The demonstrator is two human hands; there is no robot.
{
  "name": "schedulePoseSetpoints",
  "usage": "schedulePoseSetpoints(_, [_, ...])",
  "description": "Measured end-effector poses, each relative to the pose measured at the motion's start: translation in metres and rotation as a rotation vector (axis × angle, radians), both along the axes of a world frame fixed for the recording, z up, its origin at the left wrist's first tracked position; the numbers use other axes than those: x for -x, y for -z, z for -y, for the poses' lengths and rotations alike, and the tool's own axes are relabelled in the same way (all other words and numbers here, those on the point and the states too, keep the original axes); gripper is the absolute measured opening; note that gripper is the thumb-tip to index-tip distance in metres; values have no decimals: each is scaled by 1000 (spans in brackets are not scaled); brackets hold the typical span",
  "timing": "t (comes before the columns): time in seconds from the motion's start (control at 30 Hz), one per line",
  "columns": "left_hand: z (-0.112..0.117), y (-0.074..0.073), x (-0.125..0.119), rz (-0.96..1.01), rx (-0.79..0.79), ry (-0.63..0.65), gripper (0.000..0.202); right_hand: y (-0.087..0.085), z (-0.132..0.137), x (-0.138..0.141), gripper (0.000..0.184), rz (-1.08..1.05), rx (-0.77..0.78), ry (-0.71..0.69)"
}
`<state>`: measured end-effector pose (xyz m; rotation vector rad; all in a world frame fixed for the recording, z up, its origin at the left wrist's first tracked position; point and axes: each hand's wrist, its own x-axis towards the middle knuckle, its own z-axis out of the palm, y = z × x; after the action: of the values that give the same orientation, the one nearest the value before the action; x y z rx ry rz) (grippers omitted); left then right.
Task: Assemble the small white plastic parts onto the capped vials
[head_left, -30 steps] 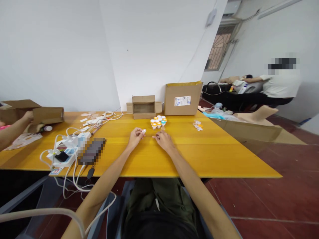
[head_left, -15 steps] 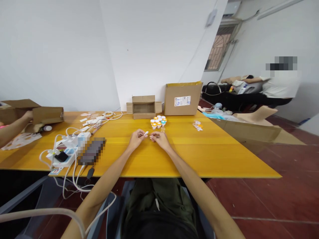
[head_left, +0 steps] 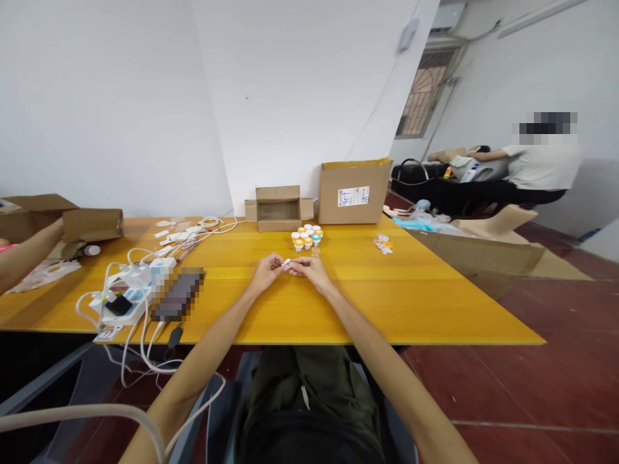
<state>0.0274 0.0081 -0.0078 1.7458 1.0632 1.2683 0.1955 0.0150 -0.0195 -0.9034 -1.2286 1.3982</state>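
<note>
My left hand point(head_left: 265, 273) and my right hand point(head_left: 312, 270) meet over the middle of the yellow table point(head_left: 387, 303). Both pinch a small white piece point(head_left: 286, 263) between their fingertips; I cannot make out what it is. Just beyond the hands stands a cluster of several small bottles with orange caps and one teal cap point(head_left: 306, 236). A few more small orange and white pieces point(head_left: 383, 244) lie to the right of them.
A small open carton point(head_left: 279, 208) and a larger carton point(head_left: 354, 191) stand at the table's far edge. White cables, a power strip point(head_left: 126, 305) and a dark device lie left. Another person's arm point(head_left: 24, 252) reaches a carton point(head_left: 91, 223) at far left. A person sits at back right.
My right hand left the table near the bottles and came to my left hand, so both now pinch the small white piece together.
</note>
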Motion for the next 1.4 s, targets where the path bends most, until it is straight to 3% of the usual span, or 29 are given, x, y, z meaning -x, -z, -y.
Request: schedulePoseSetpoints(1.4, [2, 1, 1, -44, -19, 6, 19, -5, 4, 8, 39, 35, -46, -3])
